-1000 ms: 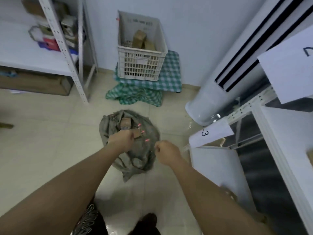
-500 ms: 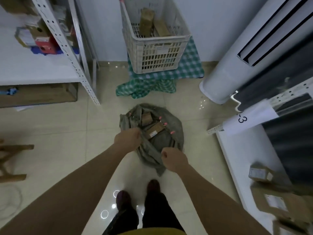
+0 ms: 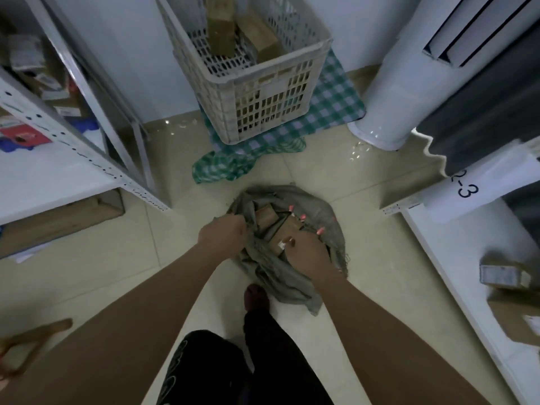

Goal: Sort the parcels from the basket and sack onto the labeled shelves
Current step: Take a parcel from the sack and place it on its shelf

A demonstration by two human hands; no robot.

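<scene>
Sack [image 3: 309, 206]: parcels remain; left hand [image 3: 222, 236] fingers pinch its rim, right hand [image 3: 308, 254] grips one parcel [image 3: 282, 236]. Basket [image 3: 263, 92] still stocked.

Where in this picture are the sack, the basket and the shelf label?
sack [image 3: 327, 217]: head view, on its grey cloth at the right side.
basket [image 3: 263, 92]: head view, on its slotted front wall.
shelf label [image 3: 467, 190]: head view, on the white paper by the written number.
</scene>
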